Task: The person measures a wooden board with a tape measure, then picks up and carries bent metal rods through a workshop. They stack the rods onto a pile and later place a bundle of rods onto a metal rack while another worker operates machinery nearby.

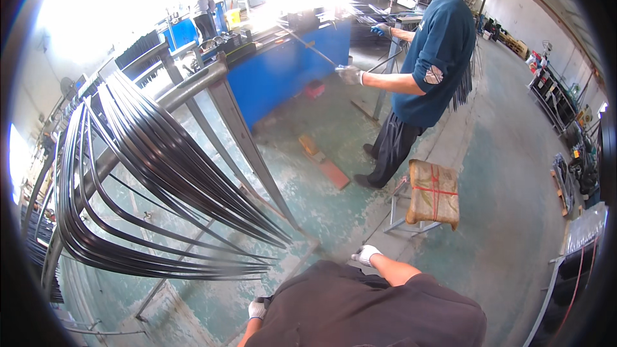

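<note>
My left hand [257, 309], in a whitish glove, hangs low beside the dark garment [373, 311] on my body. Something dark shows at its fingertips, and the fingers are partly hidden. On the other side, my right hand [367, 255], also gloved, reaches forward past the garment with its fingers curled in, and no object shows in it. Many long, bent black rods or tubes [167, 154] drape over a metal rack [247, 148] at the left. Their lower ends spread toward my hands, and neither hand touches them.
A padded stool [434, 193] with red straps stands ahead to the right. Beyond it a co-worker [434, 58] in blue grips a long rod. A blue machine [289, 77] stands behind the rack. Another person [204, 9] is far off. Reddish board [333, 173] lies on the floor.
</note>
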Motion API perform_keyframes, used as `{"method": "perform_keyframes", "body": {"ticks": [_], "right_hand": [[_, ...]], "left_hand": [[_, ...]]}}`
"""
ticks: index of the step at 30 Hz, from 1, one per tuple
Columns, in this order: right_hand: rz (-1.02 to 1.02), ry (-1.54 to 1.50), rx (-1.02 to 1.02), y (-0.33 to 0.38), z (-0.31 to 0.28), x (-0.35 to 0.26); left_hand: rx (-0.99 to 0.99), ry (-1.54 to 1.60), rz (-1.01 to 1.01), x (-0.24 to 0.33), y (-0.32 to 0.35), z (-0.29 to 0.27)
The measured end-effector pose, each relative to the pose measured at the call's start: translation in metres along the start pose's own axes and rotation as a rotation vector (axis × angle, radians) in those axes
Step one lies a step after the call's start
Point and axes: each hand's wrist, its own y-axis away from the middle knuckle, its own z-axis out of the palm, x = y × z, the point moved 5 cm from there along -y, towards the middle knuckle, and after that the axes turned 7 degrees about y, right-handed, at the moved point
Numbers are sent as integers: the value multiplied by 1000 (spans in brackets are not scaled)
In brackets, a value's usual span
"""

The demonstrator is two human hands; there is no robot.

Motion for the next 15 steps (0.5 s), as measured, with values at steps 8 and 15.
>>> {"method": "perform_keyframes", "body": {"ticks": [8, 15], "right_hand": [[-11, -5, -9, 3, 3, -5], [-16, 12, -12, -4, 5, -6]], "left_hand": [[5, 42, -19, -16, -7, 0], [-12, 77, -40, -14, -7, -2]]}}
